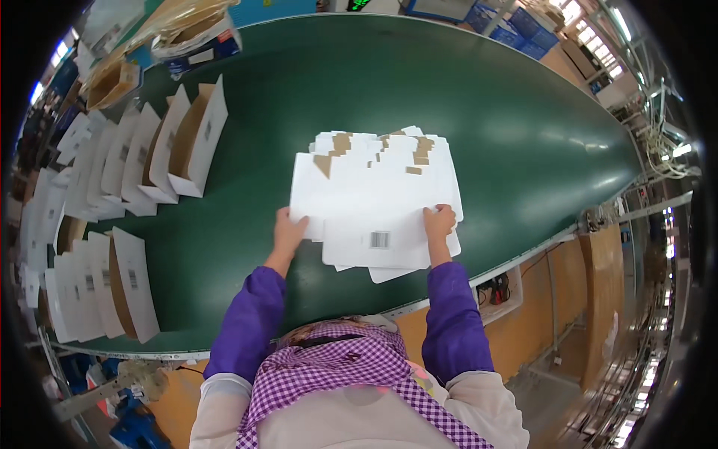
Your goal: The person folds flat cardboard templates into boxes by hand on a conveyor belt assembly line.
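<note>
In front of me on the green table lies a stack of flat white carton blanks with brown cut-out areas along its far edge. The top carton blank has a black barcode patch near its front edge. My left hand is closed on the left edge of this blank, thumb on top. At its right side, my right hand grips it, with the thumb on the white face. The fingers under the cardboard are hidden on both hands. Purple sleeves cover both forearms.
Several folded white cartons stand in a row at the far left, with another group nearer me. A blue-and-white box with plastic wrapping sits at the back left. Blue crates are beyond the table, and a white bin is below its right edge.
</note>
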Demonstrator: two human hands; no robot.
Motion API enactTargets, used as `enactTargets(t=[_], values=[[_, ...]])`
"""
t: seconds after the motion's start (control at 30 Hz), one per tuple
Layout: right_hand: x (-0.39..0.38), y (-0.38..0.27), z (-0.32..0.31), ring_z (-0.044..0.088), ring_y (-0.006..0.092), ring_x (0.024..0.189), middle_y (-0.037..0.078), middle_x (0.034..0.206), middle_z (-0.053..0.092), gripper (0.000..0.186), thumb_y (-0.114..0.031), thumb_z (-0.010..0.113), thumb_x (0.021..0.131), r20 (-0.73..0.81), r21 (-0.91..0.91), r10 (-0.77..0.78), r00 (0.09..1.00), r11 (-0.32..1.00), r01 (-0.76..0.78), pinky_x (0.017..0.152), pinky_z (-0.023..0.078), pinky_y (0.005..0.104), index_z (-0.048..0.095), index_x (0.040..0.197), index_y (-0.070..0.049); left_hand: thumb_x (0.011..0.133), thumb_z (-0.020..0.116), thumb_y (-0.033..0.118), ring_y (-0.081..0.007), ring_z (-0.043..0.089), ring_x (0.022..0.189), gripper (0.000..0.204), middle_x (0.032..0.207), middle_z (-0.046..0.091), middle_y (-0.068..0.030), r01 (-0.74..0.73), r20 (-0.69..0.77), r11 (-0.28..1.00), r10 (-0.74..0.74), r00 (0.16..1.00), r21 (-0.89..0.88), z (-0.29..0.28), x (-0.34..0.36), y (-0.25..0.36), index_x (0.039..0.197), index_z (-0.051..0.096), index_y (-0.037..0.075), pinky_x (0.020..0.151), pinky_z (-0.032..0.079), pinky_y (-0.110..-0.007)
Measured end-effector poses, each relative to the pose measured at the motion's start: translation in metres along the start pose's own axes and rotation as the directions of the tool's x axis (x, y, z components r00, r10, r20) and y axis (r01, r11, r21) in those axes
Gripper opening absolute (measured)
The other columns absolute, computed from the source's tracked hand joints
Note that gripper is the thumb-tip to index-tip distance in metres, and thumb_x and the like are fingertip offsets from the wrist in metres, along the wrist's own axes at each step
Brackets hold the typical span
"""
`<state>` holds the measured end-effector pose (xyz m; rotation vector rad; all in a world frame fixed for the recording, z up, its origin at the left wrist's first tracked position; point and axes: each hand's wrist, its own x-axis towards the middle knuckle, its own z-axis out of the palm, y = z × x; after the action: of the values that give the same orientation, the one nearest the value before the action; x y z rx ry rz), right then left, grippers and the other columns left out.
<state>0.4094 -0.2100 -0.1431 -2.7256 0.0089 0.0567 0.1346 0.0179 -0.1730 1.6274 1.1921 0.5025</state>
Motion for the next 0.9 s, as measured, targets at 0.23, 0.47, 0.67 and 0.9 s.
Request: enactTargets(t=[0.23, 0.47, 0.67, 0.9], values=[[-0.032, 0.026, 0.005, 0.057, 0.0195, 0.076, 0.010, 0.085, 0.060, 0.032, -0.021, 0.068, 0.077, 0.211, 0.596, -0.134, 0.968, 0.803, -0.018, 0.070, 0.046, 0.0335, 0.057, 0.099, -0.001, 0.073, 0.072, 0.021, -0.0257, 0.063, 0.083, 0.042, 0.093, 0.064, -0.0164, 0.073, 0.021, 0.993, -0.071, 0.997, -0.090, -0.037, 0.000, -0.019, 0.102, 0.054, -0.004, 0.072, 0.049, -0.034], [-0.072, 0.006, -0.060, 0.057, 0.0125, 0.086, 0.009, 0.099, 0.063, 0.029, -0.012, 0.057, 0.088, 0.369, 0.806, -0.497, 0.785, 0.592, -0.004, 0.074, 0.046, 0.0258, 0.057, 0.111, 0.005, 0.071, 0.076, 0.034, -0.0247, 0.059, 0.099, 0.069, 0.112, 0.059, -0.0183, -0.021, -0.110, 1.000, 0.023, 0.994, 0.021, -0.046, -0.006, -0.011, 0.122, 0.048, -0.003, 0.083, 0.047, -0.032], [-0.102, -0.012, -0.123, 0.057, 0.0127, 0.089, 0.007, 0.102, 0.063, 0.031, -0.006, 0.058, 0.086, 0.377, 0.881, -0.681, 0.628, 0.473, -0.016, 0.079, 0.046, 0.0266, 0.057, 0.116, 0.004, 0.076, 0.073, 0.039, -0.0199, 0.054, 0.102, 0.081, 0.116, 0.054, -0.0141, -0.018, -0.184, 0.924, -0.057, 0.981, -0.382, -0.069, 0.006, 0.053, 0.134, 0.033, -0.001, 0.086, 0.044, -0.031], [-0.141, -0.020, -0.169, 0.057, 0.0213, 0.098, 0.012, 0.109, 0.059, 0.056, -0.007, 0.068, 0.072, 0.514, 0.842, -0.688, 0.513, 0.520, -0.147, 0.085, 0.046, 0.0337, 0.046, 0.122, 0.005, 0.063, 0.081, 0.028, -0.0257, 0.054, 0.092, 0.066, 0.098, 0.054, -0.0169, -0.166, -0.351, 0.981, 0.120, 0.929, -0.102, -0.087, -0.017, 0.045, 0.107, 0.041, -0.001, 0.080, 0.046, -0.037]])
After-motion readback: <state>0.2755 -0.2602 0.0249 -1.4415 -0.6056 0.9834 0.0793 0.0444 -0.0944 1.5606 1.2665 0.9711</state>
